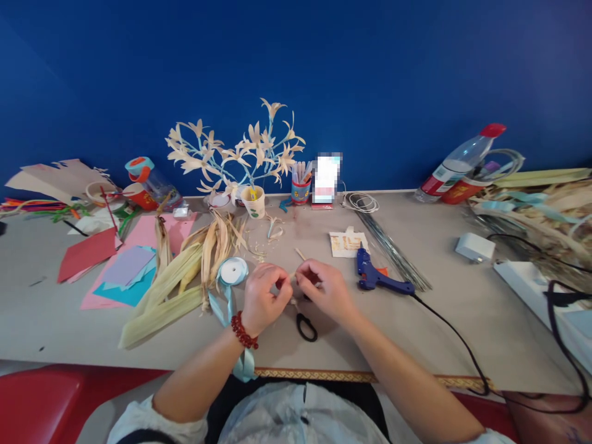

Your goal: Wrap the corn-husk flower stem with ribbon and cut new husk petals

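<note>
My left hand (266, 295) is closed in a pinch above the middle of the table. My right hand (326, 288) pinches just beside it. Between the fingertips shows a small pale strip (293, 279) that looks like corn husk, mostly hidden by the fingers. A thin pale tip (300, 254) sticks up behind my right fingers. Scissors with a black handle (306, 328) lie below the hands, their blades covered. Left of my left hand is a spool of light blue ribbon (232, 271); its tail runs under my wrist and over the table edge.
Dried corn husks (185, 277) and coloured paper (127, 265) lie left. Husk flowers (254, 145) stand in a paper cup (253, 202) behind. To the right are a blue glue gun (377, 274), metal wires (395, 253), a power strip (531, 290) and a tilted bottle (457, 163).
</note>
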`<state>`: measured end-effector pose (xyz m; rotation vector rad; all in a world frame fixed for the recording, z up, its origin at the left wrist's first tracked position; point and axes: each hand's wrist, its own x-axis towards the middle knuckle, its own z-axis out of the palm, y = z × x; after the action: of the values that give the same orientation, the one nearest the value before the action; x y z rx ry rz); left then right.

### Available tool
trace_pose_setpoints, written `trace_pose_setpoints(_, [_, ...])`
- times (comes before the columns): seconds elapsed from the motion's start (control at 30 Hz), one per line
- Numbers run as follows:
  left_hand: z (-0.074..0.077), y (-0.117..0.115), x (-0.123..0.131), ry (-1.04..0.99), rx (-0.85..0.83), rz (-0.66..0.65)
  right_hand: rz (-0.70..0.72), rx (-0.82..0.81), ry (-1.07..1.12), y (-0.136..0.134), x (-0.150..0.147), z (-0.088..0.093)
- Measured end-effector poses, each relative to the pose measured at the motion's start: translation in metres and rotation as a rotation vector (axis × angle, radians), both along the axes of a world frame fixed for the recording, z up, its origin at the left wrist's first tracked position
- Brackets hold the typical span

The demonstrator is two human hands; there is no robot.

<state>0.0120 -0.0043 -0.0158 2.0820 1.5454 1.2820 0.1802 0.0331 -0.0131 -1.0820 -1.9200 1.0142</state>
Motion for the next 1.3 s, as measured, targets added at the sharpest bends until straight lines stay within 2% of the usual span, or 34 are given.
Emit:
trace_pose_setpoints(0.13, [-0.001,0.000,-0.001,-0.026,0.018,0.021,-0.151,0.040,0.031,0.008,0.012,-0.001])
trace_pose_setpoints(0.33, [0.000,0.000,0.000,-0.007,0.014,0.004,0.006,0.052,0.031,-0.001,0.004,0.002])
trace_pose_setpoints(0.6, [0.000,0.001,-0.002,-0.079,-0.055,-0.018,-0.084,0.154,-0.039,-0.003,0.000,0.002])
trace_pose_setpoints(0.93, [0.005,-0.001,0.001,-0.046,-0.063,-0.109,-0.085,0.312,-0.094,-0.008,-0.003,0.001])
trace_pose_setpoints(1.17, [0.002,0.001,0.004,-0.009,-0.044,-0.072,-0.050,0.369,-0.105,-0.009,-0.004,-0.002])
trace_pose_setpoints(1.3, [-0.001,0.004,-0.002,0.026,-0.052,-0.007,-0.091,0.384,-0.093,-0.007,0.000,-0.001])
